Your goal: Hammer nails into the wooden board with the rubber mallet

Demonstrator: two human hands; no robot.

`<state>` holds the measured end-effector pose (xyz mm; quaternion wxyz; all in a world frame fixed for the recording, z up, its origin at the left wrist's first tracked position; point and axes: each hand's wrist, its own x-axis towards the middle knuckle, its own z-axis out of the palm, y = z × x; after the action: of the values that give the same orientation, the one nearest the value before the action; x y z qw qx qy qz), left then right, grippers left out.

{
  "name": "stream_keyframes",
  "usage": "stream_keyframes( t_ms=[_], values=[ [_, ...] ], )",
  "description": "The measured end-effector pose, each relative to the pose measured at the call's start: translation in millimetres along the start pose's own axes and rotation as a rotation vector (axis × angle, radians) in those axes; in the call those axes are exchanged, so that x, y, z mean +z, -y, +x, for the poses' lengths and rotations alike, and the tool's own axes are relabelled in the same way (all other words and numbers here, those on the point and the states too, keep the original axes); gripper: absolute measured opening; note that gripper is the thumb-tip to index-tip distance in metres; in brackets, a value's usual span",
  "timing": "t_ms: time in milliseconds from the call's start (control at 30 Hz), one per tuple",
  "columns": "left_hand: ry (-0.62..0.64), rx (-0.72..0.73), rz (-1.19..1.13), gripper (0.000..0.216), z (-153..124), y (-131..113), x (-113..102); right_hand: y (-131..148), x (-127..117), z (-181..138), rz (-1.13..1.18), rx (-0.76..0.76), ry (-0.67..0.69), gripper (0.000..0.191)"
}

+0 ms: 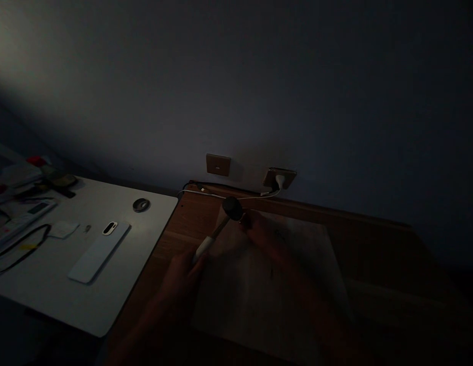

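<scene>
My left hand [185, 267] is closed around the white grip of a mallet [221, 225]. The mallet has a dark, rounded head and slants up and to the right over a pale flat sheet [236, 305]. Right beside the mallet's head is my right hand [255, 229], its fingers closed. Whatever they pinch is too dark to make out, and I cannot tell if they touch the head. Small dark marks show on the sheet near my right forearm.
On the left stands a white table [106, 203] with a phone [101, 252], a tape roll [140, 205] and cluttered cables. A brown wooden surface [384, 264] holds the sheet. Behind, the wall bears a socket with a white plug [280, 180] and a plate [218, 164].
</scene>
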<state>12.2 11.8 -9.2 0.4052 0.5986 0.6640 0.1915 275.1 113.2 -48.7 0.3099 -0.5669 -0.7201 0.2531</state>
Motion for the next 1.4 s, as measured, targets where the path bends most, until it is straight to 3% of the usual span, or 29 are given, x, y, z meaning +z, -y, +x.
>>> stream_keyframes(
  t_ms=[167, 333, 533, 767, 1100, 1400],
  values=[
    [0.052, 0.012, 0.103, 0.051, -0.9, -9.5, -5.4, -14.4, -27.8, -13.5, 0.009, 0.018, -0.105, 0.047],
    [0.077, 0.049, 0.108, 0.043, -4.0, -8.5, -8.4, -34.5, -66.0, -27.5, -0.027, 0.047, -0.197, 0.035],
    [0.092, 0.047, 0.227, 0.037, -3.5, -9.6, -8.5, -42.4, -90.0, -43.6, -0.097, 0.037, -0.104, 0.026],
    [0.125, -0.016, 0.240, 0.046, -10.4, -16.9, -7.9, -34.9, -78.9, -43.3, -0.332, -0.004, 0.127, 0.025],
    [0.120, -0.018, 0.220, 0.049, -16.8, -4.8, -8.7, -29.2, -67.3, -28.2, -0.226, 0.007, 0.071, 0.024],
    [0.071, -0.025, 0.149, 0.059, -19.4, -4.0, -10.7, -12.9, -31.9, -8.6, -0.064, -0.059, -0.011, 0.026]
  ],
)
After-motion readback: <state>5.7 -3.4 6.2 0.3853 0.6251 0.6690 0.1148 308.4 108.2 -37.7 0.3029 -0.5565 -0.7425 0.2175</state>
